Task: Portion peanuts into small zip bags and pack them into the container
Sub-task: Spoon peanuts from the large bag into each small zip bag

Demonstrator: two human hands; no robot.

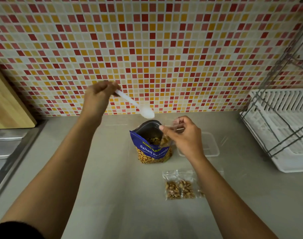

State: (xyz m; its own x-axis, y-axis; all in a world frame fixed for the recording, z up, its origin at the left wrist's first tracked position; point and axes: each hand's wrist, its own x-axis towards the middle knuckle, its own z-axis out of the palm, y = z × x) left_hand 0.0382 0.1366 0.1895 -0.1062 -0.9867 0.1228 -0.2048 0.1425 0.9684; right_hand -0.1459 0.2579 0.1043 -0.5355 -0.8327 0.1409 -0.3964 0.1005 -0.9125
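A blue bag of salted peanuts (153, 149) stands open on the grey counter. My left hand (99, 96) holds a white plastic spoon (140, 108) raised above the bag's mouth, its bowl pointing down to the right. My right hand (185, 135) pinches a small clear zip bag (168, 135) at its open top, right beside the peanut bag; some peanuts show inside it. A filled zip bag of peanuts (180, 186) lies flat on the counter nearer to me. A clear plastic container (209, 145) sits behind my right hand, partly hidden by it.
A white dish rack with a metal frame (281, 128) fills the right side. A wooden cutting board (7, 104) leans at the far left above a steel sink (7, 149). A mosaic tile wall rises behind the counter.
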